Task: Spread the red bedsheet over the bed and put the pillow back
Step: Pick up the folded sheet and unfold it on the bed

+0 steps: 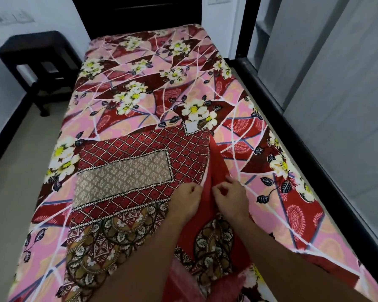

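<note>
A folded red bedsheet [131, 171] with a diamond pattern, a beige panel and a scalloped border lies on the near half of the bed [140, 88], which is covered by a pink and red floral sheet. My left hand [187, 201] pinches the folded sheet's right edge. Just beside it, my right hand [231, 197] grips a plain red fold of the same sheet. Both hands are close together near the bed's middle. No pillow is in view.
A dark wooden stool [35, 64] stands on the floor left of the bed's head. A black headboard [140, 14] is at the far end. A black-framed rail [297, 118] and grey panels run along the right side. Light floor lies on the left.
</note>
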Tool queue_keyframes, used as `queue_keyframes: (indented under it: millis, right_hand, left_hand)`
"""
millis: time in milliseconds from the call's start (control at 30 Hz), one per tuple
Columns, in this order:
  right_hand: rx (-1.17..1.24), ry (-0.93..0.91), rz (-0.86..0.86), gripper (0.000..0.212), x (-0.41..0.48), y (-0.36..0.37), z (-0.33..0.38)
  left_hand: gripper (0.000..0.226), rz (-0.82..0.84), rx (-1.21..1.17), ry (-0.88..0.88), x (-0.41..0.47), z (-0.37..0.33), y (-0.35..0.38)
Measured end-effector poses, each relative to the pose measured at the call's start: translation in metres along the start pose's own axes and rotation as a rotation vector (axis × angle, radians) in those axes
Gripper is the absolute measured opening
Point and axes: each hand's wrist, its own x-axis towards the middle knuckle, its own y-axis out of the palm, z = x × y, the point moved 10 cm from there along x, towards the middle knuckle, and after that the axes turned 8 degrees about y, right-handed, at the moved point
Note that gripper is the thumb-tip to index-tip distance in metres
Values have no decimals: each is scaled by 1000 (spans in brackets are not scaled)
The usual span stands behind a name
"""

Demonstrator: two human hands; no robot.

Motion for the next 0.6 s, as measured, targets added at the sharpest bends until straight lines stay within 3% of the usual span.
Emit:
queue_keyframes:
  millis: [67, 133, 267, 367, 500, 600]
  right_hand:
    - [13, 16, -15, 28, 1, 0, -7]
    - [66, 24, -6, 44, -1, 4, -7]
    - [-51, -62, 5, 20, -1, 15, 5]
    - [-86, -10, -87, 21, 3, -1, -7]
    - [-247, 290, -74, 36, 4, -21, -66]
    - [-156, 286, -79, 46, -5, -24, -70]
  left_hand:
    - [45, -40, 3, 8, -2, 4, -6]
    - [45, 20, -30, 31, -2, 5, -1]
    - [44, 61, 50, 58, 0, 0, 4]
    - [36, -55, 85, 38, -1, 2, -12]
    - [28, -299, -38, -140, -10, 32, -53]
    - [30, -320, -51, -251, -15, 59, -65]
